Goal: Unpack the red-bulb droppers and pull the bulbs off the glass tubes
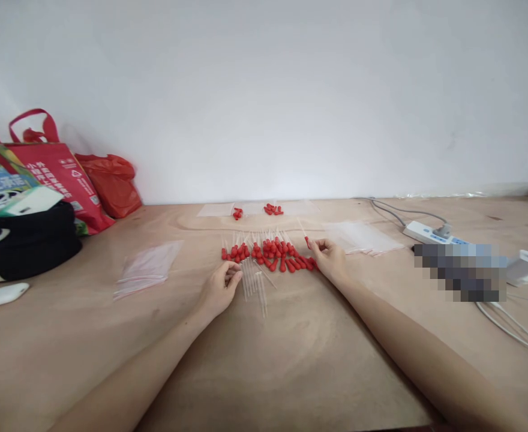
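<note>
My right hand point(329, 258) pinches a dropper point(306, 241) by its red rubber bulb; the thin clear tube points up and away. My left hand point(222, 286) is closed, fingers curled, beside a bunch of loose clear tubes point(251, 282); whether a tube is between its fingertips is hidden. Between the hands lie many red bulbs. Those in the back rows are droppers point(270, 245) with clear tubes pointing toward the wall. Along the front, loose red bulbs point(283, 264) stretch to my right hand.
Plastic bags point(147, 268) lie left, more bags point(363, 237) right. At the back are two small groups of red bulbs point(273, 209) on clear bags. A power strip point(430, 233) with cables stands right; shopping bags point(66, 180) and a black pouch point(34, 246) stand left.
</note>
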### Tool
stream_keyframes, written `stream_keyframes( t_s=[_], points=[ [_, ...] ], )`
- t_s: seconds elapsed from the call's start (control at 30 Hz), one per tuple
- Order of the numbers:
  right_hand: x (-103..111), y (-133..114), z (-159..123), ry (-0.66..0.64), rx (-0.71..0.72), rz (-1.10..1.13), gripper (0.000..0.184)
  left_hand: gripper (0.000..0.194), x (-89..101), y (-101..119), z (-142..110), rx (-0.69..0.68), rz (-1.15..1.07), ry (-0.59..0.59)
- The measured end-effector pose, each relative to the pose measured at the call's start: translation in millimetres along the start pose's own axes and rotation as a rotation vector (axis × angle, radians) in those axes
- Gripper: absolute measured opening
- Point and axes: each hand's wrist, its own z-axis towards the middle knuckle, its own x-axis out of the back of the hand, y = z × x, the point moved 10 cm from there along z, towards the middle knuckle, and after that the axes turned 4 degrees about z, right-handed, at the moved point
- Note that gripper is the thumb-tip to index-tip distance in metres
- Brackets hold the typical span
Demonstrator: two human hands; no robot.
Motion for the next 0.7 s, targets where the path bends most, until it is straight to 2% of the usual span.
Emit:
stream_keyframes(
  t_s=[0.07, 0.13, 0.23, 0.33, 0.47, 0.7],
  points=[
    [8, -14, -9, 0.047, 0.125, -0.007, 0.037, 0.015, 7.2, 2, -2, -0.03, 0.047, 0.063],
    [10, -34, -26, 0.027, 0.3, -0.05, 0.032, 0.019, 17.8, 14, -6, -0.125, 0.159, 0.161],
    [4, -64, -61, -0.066, 0.568, -0.121, 0.022, 0.029, 24.1, 48, -21, -0.396, 0.353, 0.27],
    [-6, -86, -92, -0.165, 0.769, -0.16, 0.014, 0.031, 16.9, 80, -38, -0.644, 0.482, 0.303],
    [-15, -99, -105, -0.179, 0.869, -0.176, 0.013, 0.02, 6.5, 103, -52, -0.812, 0.529, 0.31],
    [-24, -117, -119, -0.159, 1.006, -0.144, 0.011, 0.009, 3.8, 112, -56, -0.859, 0.501, 0.323]
  ],
)
